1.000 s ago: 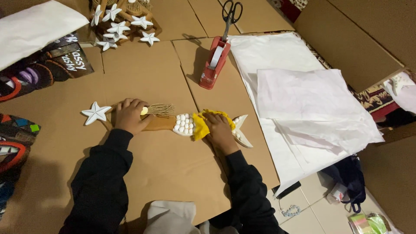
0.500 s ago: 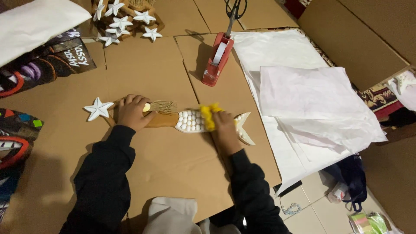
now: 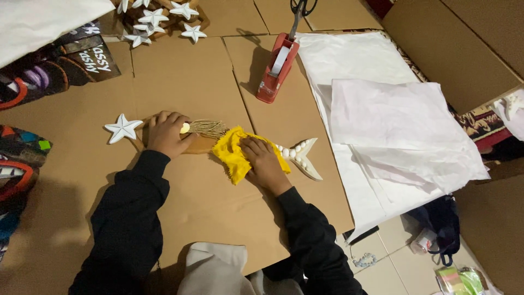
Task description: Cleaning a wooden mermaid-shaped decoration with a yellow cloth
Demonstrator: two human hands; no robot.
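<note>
A wooden mermaid figure (image 3: 295, 155) lies flat on brown cardboard (image 3: 191, 93), its white shell-covered tail pointing right and straw-like hair (image 3: 207, 128) toward the left. My left hand (image 3: 166, 134) presses down on the figure's head end. My right hand (image 3: 265, 164) holds a yellow cloth (image 3: 234, 155) against the figure's middle, covering that part. A white star (image 3: 123, 128) lies just left of my left hand.
A red tape dispenser (image 3: 277, 68) stands beyond the figure, with scissors (image 3: 299, 8) behind it. Sheets of white paper (image 3: 393, 120) cover the right side. Several white stars (image 3: 158, 19) sit at the top left. Printed packages (image 3: 49, 63) lie along the left edge.
My right hand has slid the yellow cloth leftward along the figure, from near the tail to its middle, so the shell tail now shows. My left hand has stayed on the head end.
</note>
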